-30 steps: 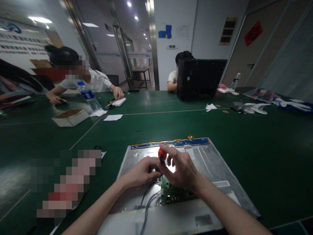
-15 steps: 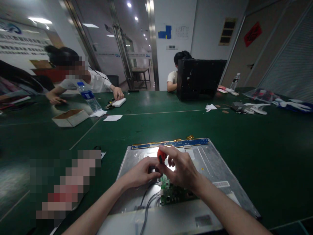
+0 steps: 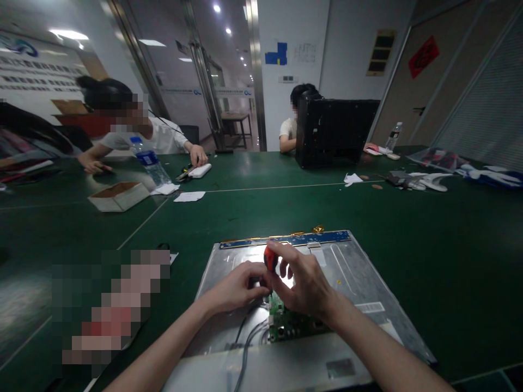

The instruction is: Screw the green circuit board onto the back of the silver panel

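My right hand (image 3: pixel 304 277) grips the red and black handle of a screwdriver (image 3: pixel 270 258), held upright with its tip hidden down by the green circuit board (image 3: pixel 280 321). Close against it, my left hand (image 3: pixel 241 286) is closed, thumb and fingers bunched beside the screwdriver's lower end; what they pinch is hidden. The board sits on the metal back of a flat display panel (image 3: pixel 351 277), partly under my right hand. Dark cables (image 3: pixel 246 348) run from the board's left side toward me. A blue strip board (image 3: pixel 327 238) lines the panel's far edge.
The panel lies on a green table (image 3: pixel 232 215). To the left are an open cardboard box (image 3: pixel 118 198), a water bottle (image 3: pixel 151 163) and paper (image 3: pixel 189 196). A black monitor-like case (image 3: pixel 337 133) stands across the table. Several people sit around it. White-handled tools (image 3: pixel 420 179) lie at right.
The screwdriver handle has turned slightly in my right hand's fingers, showing more black. My left hand stays nearly still beside it.
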The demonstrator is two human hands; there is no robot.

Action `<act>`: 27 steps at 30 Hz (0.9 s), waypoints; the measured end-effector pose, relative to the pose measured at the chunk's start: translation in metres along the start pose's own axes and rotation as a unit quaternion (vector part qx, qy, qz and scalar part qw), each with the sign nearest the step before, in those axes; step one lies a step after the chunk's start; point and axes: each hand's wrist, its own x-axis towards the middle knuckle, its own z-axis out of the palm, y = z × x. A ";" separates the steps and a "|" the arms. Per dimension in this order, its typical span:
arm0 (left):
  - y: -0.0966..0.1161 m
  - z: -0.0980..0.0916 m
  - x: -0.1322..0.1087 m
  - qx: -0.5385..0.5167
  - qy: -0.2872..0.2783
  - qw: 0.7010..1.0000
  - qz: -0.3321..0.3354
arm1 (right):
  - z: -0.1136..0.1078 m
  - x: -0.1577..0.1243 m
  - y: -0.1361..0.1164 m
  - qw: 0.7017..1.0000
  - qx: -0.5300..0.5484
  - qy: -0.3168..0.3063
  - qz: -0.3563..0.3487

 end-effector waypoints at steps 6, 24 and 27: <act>0.003 -0.001 0.000 0.004 0.012 1.000 0.015 | 0.000 0.001 0.001 1.000 -0.002 -0.003 -0.004; 0.001 -0.002 0.000 0.020 0.005 1.000 -0.019 | 0.002 -0.002 0.001 1.000 -0.009 0.021 0.001; 0.000 -0.001 0.000 0.011 -0.001 1.000 -0.017 | 0.002 -0.002 0.000 1.000 -0.006 0.012 0.005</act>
